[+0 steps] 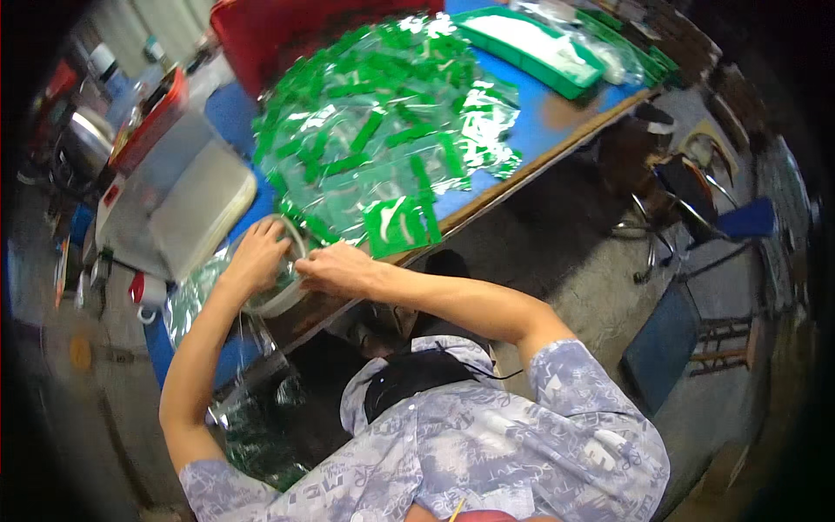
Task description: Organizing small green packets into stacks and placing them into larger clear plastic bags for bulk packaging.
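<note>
The left hand point(258, 254) rests on the rim of a round pale bowl point(280, 296), with its fingers curled over the edge and into it, so it grips the bowl. The right hand point(335, 268) is just beside it, on the far side of the bowl, with its fingers together and pressed down at the rim; I cannot tell if it pinches something small. The bowl sits at the very edge of the blue worktop point(531, 122), right under both hands and close to the person's body. It is round, so it has no long side, and its open mouth points up. Just past the right hand lies a big heap of clear bags with green strips point(383, 130). The nearest bag point(398, 224) lies flat, its long side runs away from the hands, and part of it sticks out over the worktop edge. I think the bowl could tip off the edge if the left hand pulls it closer, because there is little worktop left under it. The shiny bags look slippery, so a bump from the right arm could make the heap slide down to the floor. Beyond the left hand stands a grey box point(187, 196), well apart from the heap.
</note>
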`<state>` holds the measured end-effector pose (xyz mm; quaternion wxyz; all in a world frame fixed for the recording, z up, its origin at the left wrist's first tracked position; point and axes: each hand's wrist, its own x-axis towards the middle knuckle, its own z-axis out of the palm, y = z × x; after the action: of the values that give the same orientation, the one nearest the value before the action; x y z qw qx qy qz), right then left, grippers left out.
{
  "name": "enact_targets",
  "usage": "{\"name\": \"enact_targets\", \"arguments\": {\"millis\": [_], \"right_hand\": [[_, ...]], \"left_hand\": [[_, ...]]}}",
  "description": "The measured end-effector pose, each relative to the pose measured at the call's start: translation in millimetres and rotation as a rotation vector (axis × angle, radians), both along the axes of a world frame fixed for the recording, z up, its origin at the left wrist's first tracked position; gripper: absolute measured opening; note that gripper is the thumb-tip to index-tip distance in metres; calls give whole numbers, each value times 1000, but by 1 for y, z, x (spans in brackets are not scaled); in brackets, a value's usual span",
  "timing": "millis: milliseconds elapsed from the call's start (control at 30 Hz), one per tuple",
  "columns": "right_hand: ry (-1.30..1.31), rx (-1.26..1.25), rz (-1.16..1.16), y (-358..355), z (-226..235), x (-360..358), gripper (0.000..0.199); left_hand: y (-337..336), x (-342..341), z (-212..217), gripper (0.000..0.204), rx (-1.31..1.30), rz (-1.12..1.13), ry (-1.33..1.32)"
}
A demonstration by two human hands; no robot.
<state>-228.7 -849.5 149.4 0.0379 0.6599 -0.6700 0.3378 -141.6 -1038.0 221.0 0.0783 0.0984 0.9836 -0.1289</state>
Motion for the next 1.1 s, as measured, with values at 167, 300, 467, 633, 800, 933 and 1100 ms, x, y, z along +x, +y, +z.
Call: {"name": "enact_targets", "arguments": {"millis": [167, 300, 467, 633, 800, 933, 1100], "right_hand": [[54, -4, -25, 17, -2, -12, 30], [68, -8, -21, 19, 0, -11, 30], [52, -176, -198, 54, 12, -54, 23], [-118, -411, -665, 181, 43, -168, 18], [19, -131, -1306, 289, 35, -287, 24], [66, 34, -1374, 298, -1, -339, 28], [200, 133, -1226, 253, 12, -356, 22]], "left_hand": [[6, -12, 17, 24, 117, -115, -10], [9, 0, 43, 18, 301, 30, 11], [13, 20, 112, 33, 856, 218, 673], [-26, 96, 88, 40, 1440, 424, 1000], [-40, 125, -14, 16, 2134, 885, 930], [-43, 127, -52, 17, 2421, 971, 851], [-27, 128, -48, 17, 2553, 938, 838]]}}
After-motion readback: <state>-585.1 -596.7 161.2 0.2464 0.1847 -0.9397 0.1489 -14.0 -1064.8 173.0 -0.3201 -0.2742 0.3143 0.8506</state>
